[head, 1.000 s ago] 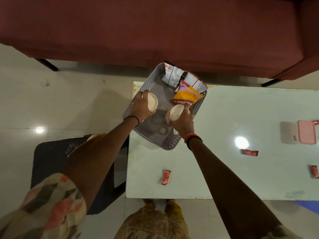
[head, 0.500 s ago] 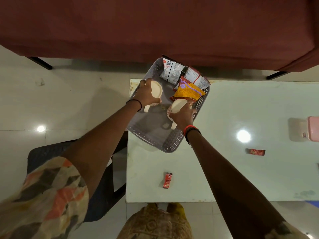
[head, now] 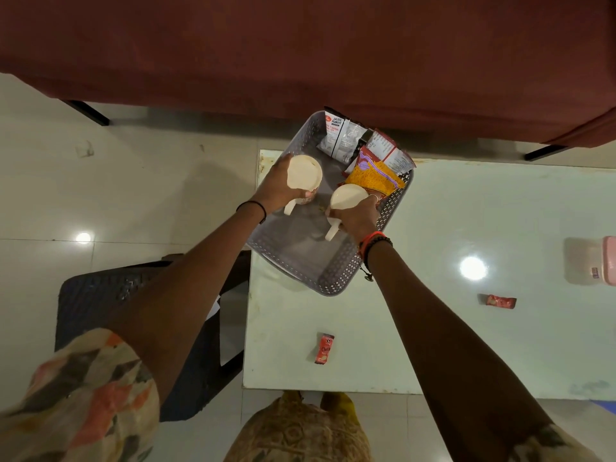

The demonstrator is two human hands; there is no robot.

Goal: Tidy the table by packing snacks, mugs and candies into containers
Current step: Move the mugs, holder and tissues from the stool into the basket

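A grey perforated basket (head: 336, 278) sits at the far left corner of the pale table (head: 450, 345). Snack packets lie at its far end: a white peanut packet (head: 340, 135), a yellow packet (head: 373, 176) and a red-and-white packet (head: 383, 148). My left hand (head: 276, 188) grips a cream mug (head: 305, 176) over the basket's left side. My right hand (head: 355, 218) grips a second cream mug (head: 346, 200) inside the basket beside the yellow packet. Both mug handles point toward me. Two red candies (head: 324, 348) (head: 498, 301) lie on the table.
A pink lidded box (head: 608, 260) is at the right edge of the table. A dark red sofa (head: 300, 51) runs along the far side. A black plastic chair (head: 133, 311) stands at the table's left, under my left arm.
Both hands carried their mugs farther into the basket, toward the snack packets. The left mug moved from the basket's left rim to over its interior.
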